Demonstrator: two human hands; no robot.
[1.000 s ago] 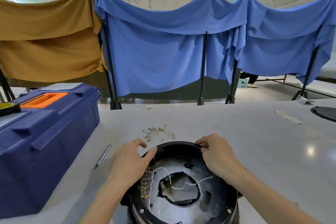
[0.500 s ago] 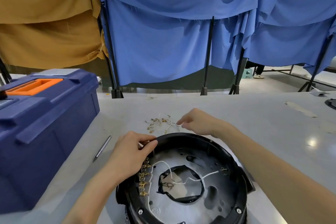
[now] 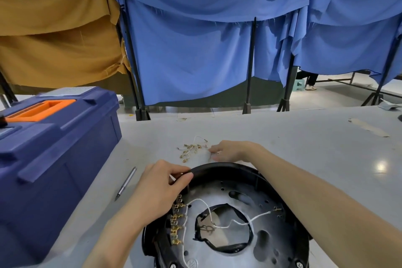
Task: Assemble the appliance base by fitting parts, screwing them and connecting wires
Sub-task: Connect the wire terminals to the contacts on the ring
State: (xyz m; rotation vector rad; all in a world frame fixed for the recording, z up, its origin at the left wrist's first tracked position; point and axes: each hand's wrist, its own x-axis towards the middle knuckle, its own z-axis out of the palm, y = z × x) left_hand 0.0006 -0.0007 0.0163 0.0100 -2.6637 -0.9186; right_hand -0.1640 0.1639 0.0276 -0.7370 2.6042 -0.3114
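Note:
A round black appliance base [image 3: 280,202] lies open side up at the table's near edge. Inside it is a metal plate with a central hole, white wires [image 3: 219,217] and a row of brass terminals [image 3: 177,222] along its left side. My left hand [image 3: 161,189] grips the base's far left rim, thumb over the edge. My right hand [image 3: 232,150] reaches past the base and pinches at a loose bundle of white wires with brass terminals [image 3: 191,149] on the table.
A large blue toolbox [image 3: 54,148] with an orange handle stands at the left. A thin metal pen-like tool [image 3: 126,183] lies between it and the base. Blue and mustard cloths hang on black stands behind the grey table [image 3: 304,137].
My right hand left the base's rim and moved forward to the loose wire bundle on the table. My left hand stayed on the rim. The view tilted down.

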